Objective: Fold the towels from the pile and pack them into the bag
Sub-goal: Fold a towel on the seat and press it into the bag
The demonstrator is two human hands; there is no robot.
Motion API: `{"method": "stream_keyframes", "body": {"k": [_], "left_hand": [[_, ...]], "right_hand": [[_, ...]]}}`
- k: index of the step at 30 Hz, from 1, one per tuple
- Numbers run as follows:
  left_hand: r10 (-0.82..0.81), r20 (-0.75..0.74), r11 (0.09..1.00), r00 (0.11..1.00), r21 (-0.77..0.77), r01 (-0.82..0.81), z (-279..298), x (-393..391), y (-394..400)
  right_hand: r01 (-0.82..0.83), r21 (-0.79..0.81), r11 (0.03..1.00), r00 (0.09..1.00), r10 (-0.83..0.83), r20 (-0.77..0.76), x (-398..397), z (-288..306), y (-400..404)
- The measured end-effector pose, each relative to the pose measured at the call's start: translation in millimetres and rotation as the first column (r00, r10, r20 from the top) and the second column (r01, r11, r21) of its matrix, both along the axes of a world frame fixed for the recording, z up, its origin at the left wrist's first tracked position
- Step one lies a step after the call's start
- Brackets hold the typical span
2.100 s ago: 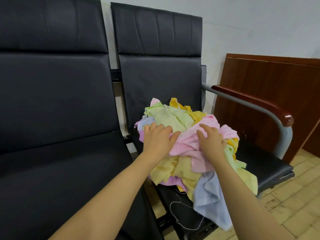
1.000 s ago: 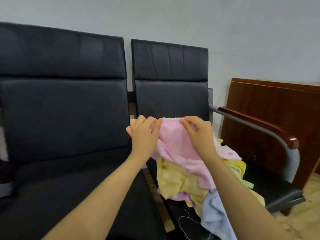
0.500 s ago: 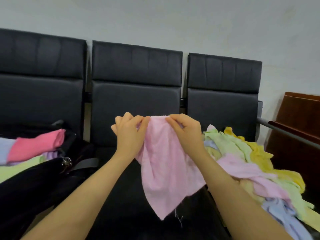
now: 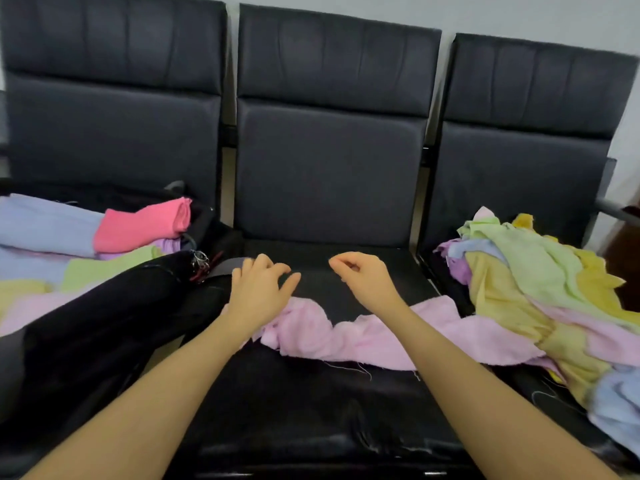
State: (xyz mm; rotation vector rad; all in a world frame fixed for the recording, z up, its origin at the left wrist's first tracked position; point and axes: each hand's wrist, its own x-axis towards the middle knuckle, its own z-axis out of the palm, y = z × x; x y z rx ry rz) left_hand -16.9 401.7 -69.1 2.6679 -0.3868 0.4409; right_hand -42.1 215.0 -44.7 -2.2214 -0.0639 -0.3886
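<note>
A pale pink towel (image 4: 363,336) lies crumpled across the middle black seat (image 4: 311,414), under my wrists. My left hand (image 4: 259,289) hovers over its left end with fingers loosely curled and holds nothing. Just beyond the towel's middle, my right hand (image 4: 363,275) is also loosely curled and empty. The pile of unfolded towels (image 4: 540,282), green, yellow, pink, purple and blue, covers the right seat. On the left seat lies the black bag (image 4: 104,313), open, with folded towels inside: a coral one (image 4: 145,223), a light blue one (image 4: 45,223) and a green one (image 4: 104,268).
Three joined black chairs with tall backs (image 4: 329,133) fill the view in front of a pale wall. A metal armrest (image 4: 613,206) and brown wood show at the far right edge. A strap and buckle of the bag (image 4: 207,265) reach toward the middle seat.
Both hands lifted the pink towel from the pile, carried it left to the middle seat, and let go. It now lies on the seat and my view has tilted down.
</note>
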Motion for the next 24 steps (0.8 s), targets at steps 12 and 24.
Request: {"method": "stream_keyframes", "body": {"k": [12, 24], "left_hand": [[-0.278, -0.400, 0.681, 0.874, 0.560, 0.472, -56, 1, -39], [-0.161, -0.229, 0.875, 0.960, 0.417, 0.246, -80, 31, -34]], "right_hand": [[-0.410, -0.635, 0.655, 0.830, -0.020, -0.557, -28, -82, -88], [-0.215, -0.555, 0.803, 0.899, -0.059, -0.433, 26, -105, -82]]}}
